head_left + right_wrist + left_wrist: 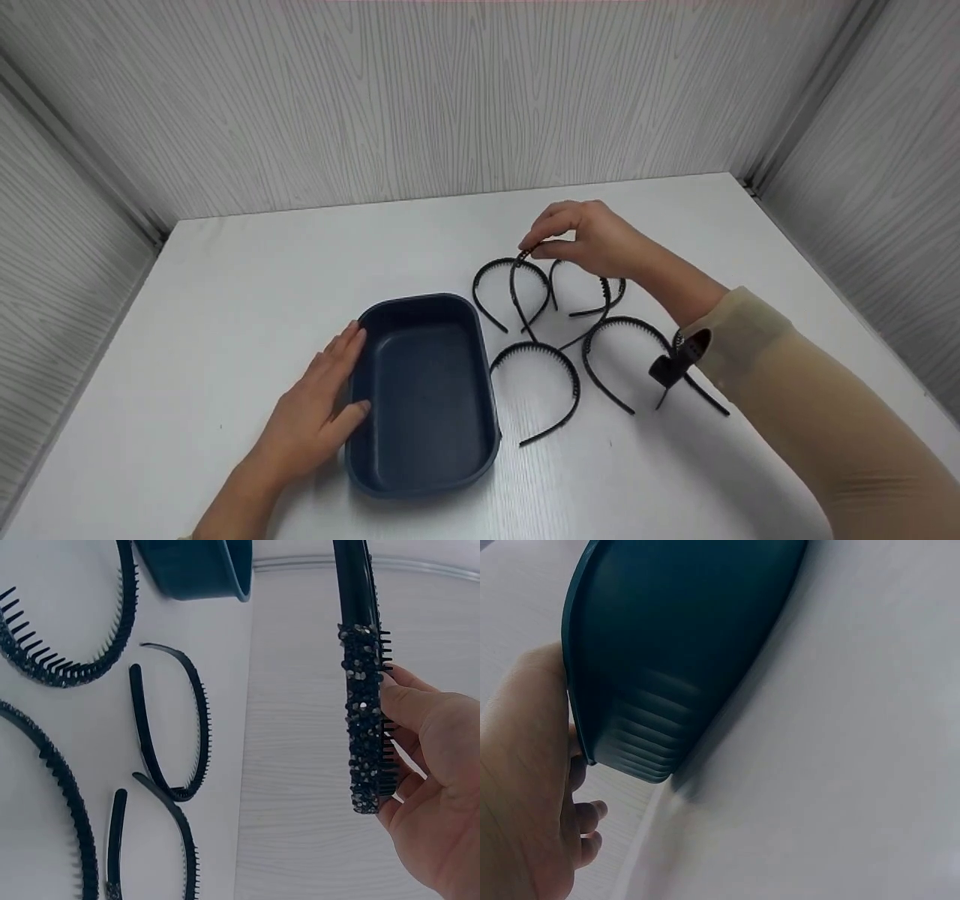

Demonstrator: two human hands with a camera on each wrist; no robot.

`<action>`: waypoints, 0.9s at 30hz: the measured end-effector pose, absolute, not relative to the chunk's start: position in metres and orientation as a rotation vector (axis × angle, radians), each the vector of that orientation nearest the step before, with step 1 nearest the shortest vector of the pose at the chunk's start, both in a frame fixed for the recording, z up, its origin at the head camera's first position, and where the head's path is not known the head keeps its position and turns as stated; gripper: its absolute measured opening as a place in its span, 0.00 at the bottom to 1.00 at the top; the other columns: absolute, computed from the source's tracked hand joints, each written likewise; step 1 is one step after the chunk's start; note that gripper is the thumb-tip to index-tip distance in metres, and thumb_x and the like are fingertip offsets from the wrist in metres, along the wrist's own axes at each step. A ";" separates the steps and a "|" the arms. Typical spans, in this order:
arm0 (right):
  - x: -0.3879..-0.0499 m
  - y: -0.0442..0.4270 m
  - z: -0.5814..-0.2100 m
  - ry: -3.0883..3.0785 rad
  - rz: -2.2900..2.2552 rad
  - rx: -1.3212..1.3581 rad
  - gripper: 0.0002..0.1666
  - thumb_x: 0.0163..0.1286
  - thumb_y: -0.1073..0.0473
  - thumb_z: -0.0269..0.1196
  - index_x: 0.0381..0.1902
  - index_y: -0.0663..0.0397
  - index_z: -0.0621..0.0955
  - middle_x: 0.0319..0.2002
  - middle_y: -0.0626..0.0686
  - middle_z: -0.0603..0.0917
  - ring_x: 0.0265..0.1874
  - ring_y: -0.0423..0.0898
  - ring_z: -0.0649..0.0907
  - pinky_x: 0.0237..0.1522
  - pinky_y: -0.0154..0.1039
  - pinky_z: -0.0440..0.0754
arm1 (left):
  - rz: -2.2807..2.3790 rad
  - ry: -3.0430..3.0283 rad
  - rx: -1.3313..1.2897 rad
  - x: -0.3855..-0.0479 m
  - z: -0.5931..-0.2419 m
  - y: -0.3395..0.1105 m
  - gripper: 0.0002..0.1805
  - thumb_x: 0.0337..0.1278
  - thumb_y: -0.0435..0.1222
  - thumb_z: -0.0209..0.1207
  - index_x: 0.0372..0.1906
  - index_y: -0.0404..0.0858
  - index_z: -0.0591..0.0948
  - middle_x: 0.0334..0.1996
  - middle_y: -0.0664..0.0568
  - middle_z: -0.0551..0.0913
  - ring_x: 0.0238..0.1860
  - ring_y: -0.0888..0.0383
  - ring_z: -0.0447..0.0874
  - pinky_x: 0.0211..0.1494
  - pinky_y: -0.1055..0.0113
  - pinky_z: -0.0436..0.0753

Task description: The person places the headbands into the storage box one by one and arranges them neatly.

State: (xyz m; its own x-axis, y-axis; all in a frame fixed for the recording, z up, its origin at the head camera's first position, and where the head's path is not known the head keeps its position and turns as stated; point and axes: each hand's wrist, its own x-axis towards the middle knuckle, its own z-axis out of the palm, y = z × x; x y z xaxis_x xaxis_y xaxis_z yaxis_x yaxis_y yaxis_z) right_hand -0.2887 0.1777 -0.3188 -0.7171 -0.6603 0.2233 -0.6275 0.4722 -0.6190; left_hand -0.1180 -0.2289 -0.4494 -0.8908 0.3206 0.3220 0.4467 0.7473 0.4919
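My right hand (585, 232) pinches a black toothed headband (513, 292) near the top of its arch, its two ends hanging downward. In the right wrist view, small glittering stones cover part of the held headband (363, 720). On the white table, my left hand (311, 412) rests against the left side of a dark blue rectangular basin (431, 405), thumb tip at the rim. The basin's inside is bare. Several similar headbands lie right of it, among them one close to its wall (536, 346) and one farther right (626, 319).
A small black device (679, 360) on the right wrist partly hides the headbands beneath it. Behind the white table (247, 285) stands a wood-grain panel (420, 97), with side panels left and right (892, 172).
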 end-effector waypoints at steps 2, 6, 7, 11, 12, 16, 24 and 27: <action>-0.287 0.169 -0.319 2.650 -1.075 -1.178 0.10 0.72 0.62 0.71 0.49 0.47 0.93 0.49 0.43 0.88 0.53 0.43 0.85 0.56 0.44 0.83 | -0.851 -2.735 -0.607 -0.118 -0.450 -0.230 0.47 0.66 0.39 0.59 0.87 0.44 0.54 0.86 0.54 0.51 0.84 0.48 0.51 0.84 0.46 0.55; -0.285 0.151 -0.321 2.613 -1.089 -1.229 0.10 0.72 0.62 0.71 0.48 0.47 0.93 0.48 0.43 0.88 0.53 0.42 0.85 0.55 0.43 0.84 | -0.850 -2.743 -0.608 -0.119 -0.451 -0.230 0.48 0.65 0.39 0.60 0.87 0.44 0.54 0.86 0.54 0.51 0.84 0.47 0.52 0.84 0.47 0.55; -0.284 0.146 -0.322 2.605 -1.090 -1.243 0.10 0.72 0.62 0.71 0.48 0.46 0.93 0.48 0.43 0.88 0.53 0.42 0.85 0.55 0.43 0.84 | -0.848 -2.742 -0.609 -0.119 -0.451 -0.231 0.48 0.65 0.39 0.60 0.87 0.44 0.54 0.86 0.53 0.51 0.84 0.47 0.52 0.84 0.47 0.55; -0.279 0.123 -0.324 2.558 -1.104 -1.309 0.10 0.73 0.62 0.70 0.49 0.47 0.93 0.48 0.44 0.88 0.52 0.42 0.85 0.55 0.42 0.84 | -0.850 -2.734 -0.611 -0.119 -0.451 -0.231 0.48 0.64 0.38 0.60 0.87 0.44 0.55 0.86 0.52 0.52 0.84 0.47 0.53 0.84 0.48 0.56; -0.278 0.117 -0.324 2.547 -1.103 -1.331 0.10 0.73 0.62 0.70 0.49 0.48 0.93 0.48 0.44 0.88 0.52 0.42 0.85 0.54 0.42 0.84 | -0.853 -2.734 -0.611 -0.119 -0.451 -0.231 0.48 0.64 0.38 0.61 0.87 0.44 0.55 0.86 0.52 0.52 0.84 0.47 0.53 0.84 0.48 0.55; -0.273 0.092 -0.328 2.504 -1.086 -1.438 0.11 0.74 0.62 0.70 0.50 0.49 0.93 0.48 0.46 0.88 0.52 0.42 0.85 0.55 0.40 0.83 | -0.846 -2.736 -0.603 -0.119 -0.451 -0.231 0.48 0.64 0.38 0.60 0.87 0.44 0.55 0.86 0.53 0.52 0.84 0.46 0.54 0.85 0.53 0.54; -0.263 0.052 -0.341 2.463 -0.995 -1.552 0.11 0.74 0.62 0.70 0.51 0.49 0.93 0.49 0.48 0.89 0.53 0.43 0.84 0.60 0.38 0.80 | -0.834 -2.769 -0.592 -0.119 -0.451 -0.231 0.48 0.64 0.39 0.60 0.87 0.48 0.54 0.86 0.56 0.50 0.85 0.52 0.51 0.84 0.50 0.55; -0.261 0.041 -0.346 2.455 -0.964 -1.569 0.11 0.74 0.62 0.69 0.51 0.49 0.93 0.49 0.49 0.89 0.54 0.44 0.85 0.61 0.37 0.79 | -0.841 -2.775 -0.591 -0.119 -0.450 -0.231 0.48 0.64 0.39 0.60 0.88 0.48 0.53 0.86 0.57 0.50 0.85 0.52 0.51 0.84 0.48 0.56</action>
State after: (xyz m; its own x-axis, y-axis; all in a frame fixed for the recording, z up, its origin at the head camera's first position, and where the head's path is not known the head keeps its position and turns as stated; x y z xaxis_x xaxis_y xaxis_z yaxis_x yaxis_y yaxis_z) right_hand -0.2610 0.0406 -0.3463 -0.4754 -0.8398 0.2623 -0.7939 0.2810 -0.5393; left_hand -0.1186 -0.2306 -0.4505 -0.9044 0.3199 0.2825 0.4229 0.7608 0.4923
